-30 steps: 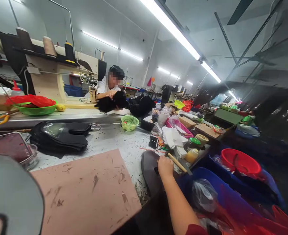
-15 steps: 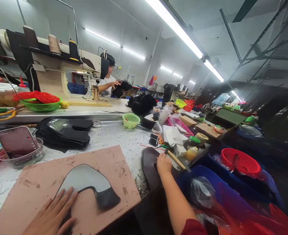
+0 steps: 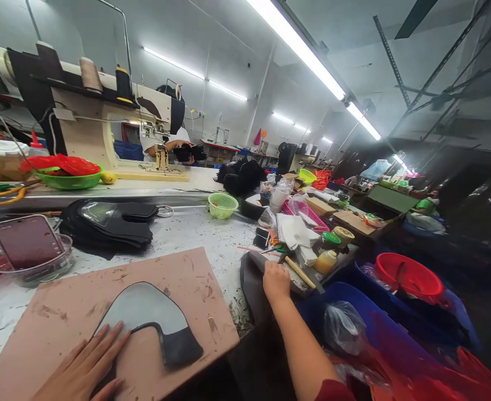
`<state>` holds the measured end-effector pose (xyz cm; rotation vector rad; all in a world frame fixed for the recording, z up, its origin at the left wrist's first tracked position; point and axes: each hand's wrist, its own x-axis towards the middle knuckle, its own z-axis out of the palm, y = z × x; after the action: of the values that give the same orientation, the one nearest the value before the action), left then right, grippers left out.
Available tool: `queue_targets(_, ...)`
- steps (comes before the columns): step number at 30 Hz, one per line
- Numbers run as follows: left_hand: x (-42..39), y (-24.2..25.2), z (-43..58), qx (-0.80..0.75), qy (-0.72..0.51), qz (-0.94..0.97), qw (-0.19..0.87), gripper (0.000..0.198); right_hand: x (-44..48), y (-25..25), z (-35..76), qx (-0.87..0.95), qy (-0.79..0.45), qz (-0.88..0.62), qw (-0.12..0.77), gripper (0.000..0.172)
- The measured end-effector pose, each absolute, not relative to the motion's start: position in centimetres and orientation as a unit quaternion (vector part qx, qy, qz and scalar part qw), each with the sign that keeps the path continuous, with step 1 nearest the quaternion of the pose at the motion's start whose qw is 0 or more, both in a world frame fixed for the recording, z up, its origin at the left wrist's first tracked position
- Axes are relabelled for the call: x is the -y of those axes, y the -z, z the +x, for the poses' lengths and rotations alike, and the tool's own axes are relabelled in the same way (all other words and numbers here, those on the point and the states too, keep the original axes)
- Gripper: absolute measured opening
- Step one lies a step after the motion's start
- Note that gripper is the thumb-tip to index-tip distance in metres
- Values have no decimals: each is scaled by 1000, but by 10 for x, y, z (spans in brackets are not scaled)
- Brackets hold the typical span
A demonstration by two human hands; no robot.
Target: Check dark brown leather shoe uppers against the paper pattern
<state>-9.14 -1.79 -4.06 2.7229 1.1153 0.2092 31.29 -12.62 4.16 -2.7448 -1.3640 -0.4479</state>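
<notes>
A curved shoe-upper piece (image 3: 145,303), grey inside with black ends, lies on the pinkish board (image 3: 178,273). My left hand (image 3: 89,356) rests flat over its left end with the fingers stretched out, covering part of it. To the right, at the table's edge, are dark brown leather-like pieces (image 3: 251,284). My right hand (image 3: 276,280) has its fingers curled over the top piece and grips its edge; the fingertips are partly hidden. A hammer (image 3: 299,272) with a wooden handle lies just right of that hand.
Black cut pieces (image 3: 107,225) are stacked behind the board, near a phone (image 3: 27,242) in a clear dish. A green basket (image 3: 222,206) and a sewing machine (image 3: 91,122) stand farther back. Blue bins (image 3: 349,312) are at the right. Across the bench, a person handles black pieces.
My right hand has shifted slightly left, and the dark piece under it now looks bent up. My left hand stays nearly in place. The person opposite has lowered their black piece.
</notes>
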Motion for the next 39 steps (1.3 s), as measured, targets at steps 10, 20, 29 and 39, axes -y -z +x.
queue_targets(10,63,-45,-55,-410,-190,798,399,80,149,-123,181,725,-318,-518,325,12)
queue_targets(20,60,-53,-59,-540,-255,582,552,57,75,-36,150,600,-408,-541,426,26)
queue_targets(29,36,-14,-62,-552,-210,747,306,42,63,-10,141,679,-306,-567,352,32)
queue_targets(39,34,-15,-59,-561,-121,775,264,41,64,-4,141,695,-279,-585,312,33)
